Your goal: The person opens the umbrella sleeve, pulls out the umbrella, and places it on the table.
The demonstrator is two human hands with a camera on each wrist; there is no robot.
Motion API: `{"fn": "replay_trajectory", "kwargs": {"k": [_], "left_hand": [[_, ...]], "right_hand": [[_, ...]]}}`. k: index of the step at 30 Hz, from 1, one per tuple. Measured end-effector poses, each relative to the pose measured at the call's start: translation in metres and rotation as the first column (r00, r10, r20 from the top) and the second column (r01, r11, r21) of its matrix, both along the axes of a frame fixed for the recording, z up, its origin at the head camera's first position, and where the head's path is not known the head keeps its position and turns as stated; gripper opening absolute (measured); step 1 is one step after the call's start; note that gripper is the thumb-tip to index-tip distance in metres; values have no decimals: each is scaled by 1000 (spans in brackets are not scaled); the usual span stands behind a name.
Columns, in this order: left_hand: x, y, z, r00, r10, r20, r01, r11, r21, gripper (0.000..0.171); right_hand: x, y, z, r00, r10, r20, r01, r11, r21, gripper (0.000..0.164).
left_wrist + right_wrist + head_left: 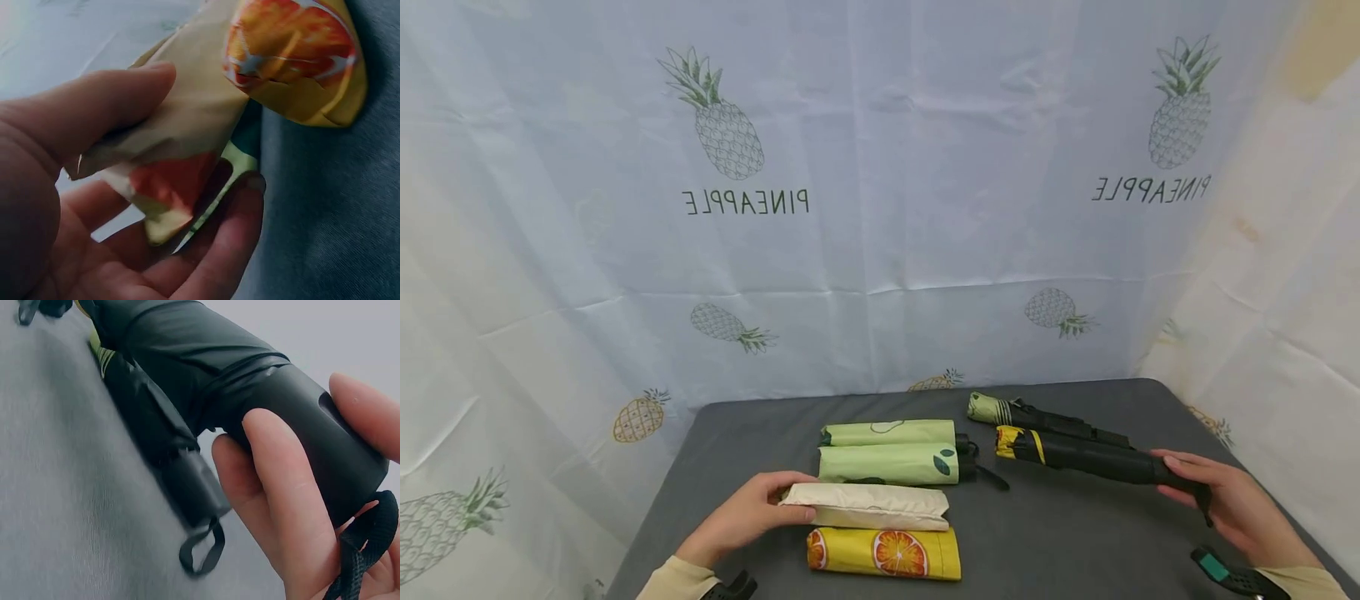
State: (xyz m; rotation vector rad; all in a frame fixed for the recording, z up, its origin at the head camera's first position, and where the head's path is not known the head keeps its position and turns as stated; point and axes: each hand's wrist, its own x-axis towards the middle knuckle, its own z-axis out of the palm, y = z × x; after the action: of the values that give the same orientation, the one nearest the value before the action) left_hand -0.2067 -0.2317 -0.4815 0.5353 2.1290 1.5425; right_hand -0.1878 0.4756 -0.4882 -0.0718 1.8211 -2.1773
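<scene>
My left hand [748, 517] pinches one end of a cream umbrella sleeve [880, 505], thumb on one side and fingers on the other in the left wrist view. Just in front of it lies a yellow umbrella sleeve [925, 557] printed with orange slices. My right hand [1236, 500] grips the handle of a folded black umbrella [1093, 458] with a yellow-and-black tip. The strap hangs by the palm in the right wrist view. Behind it, another folded black umbrella [1060, 423] with a green striped end lies on the table, its handle [197, 490] and loop showing.
Two light green umbrella sleeves [887, 463] lie side by side behind the cream one, black handles [967, 468] protruding from their right ends. A dark grey cloth [1045, 533] covers the table. White pineapple-print curtains [895, 208] stand behind and at both sides.
</scene>
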Motion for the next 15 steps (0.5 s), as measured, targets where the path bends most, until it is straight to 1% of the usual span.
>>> {"fn": "replay_trajectory", "kwargs": {"k": [2,4,5,7,9,11,12,15], "left_hand": [[0,-2,-4,998,-56,-38,55,998,-22,45],[0,-2,-8,993,-99,-65,96,995,-40,43],[-1,-1,-10,986,-136,-101,130,990,-61,43],[-2,3,-10,978,-158,-138,146,985,-91,43],[0,8,-8,974,-147,-173,123,982,-144,43],[3,13,-5,972,-124,-201,81,974,-209,42],[6,16,-3,977,-91,-194,45,972,-232,42],[10,22,4,976,-72,-206,6,953,-304,38]], "right_hand": [[-1,2,-5,1000,-10,18,9,1000,8,46],[-1,3,-8,999,-38,32,37,999,23,44],[-2,4,-10,998,-56,41,54,998,38,43],[-1,6,-11,994,-95,58,91,994,67,40],[-3,7,-12,989,-125,82,118,989,91,37],[-4,9,-12,987,-129,98,118,987,104,33],[-5,9,-13,985,-132,108,120,987,111,31],[-7,11,-14,984,-130,118,110,980,164,27]]}}
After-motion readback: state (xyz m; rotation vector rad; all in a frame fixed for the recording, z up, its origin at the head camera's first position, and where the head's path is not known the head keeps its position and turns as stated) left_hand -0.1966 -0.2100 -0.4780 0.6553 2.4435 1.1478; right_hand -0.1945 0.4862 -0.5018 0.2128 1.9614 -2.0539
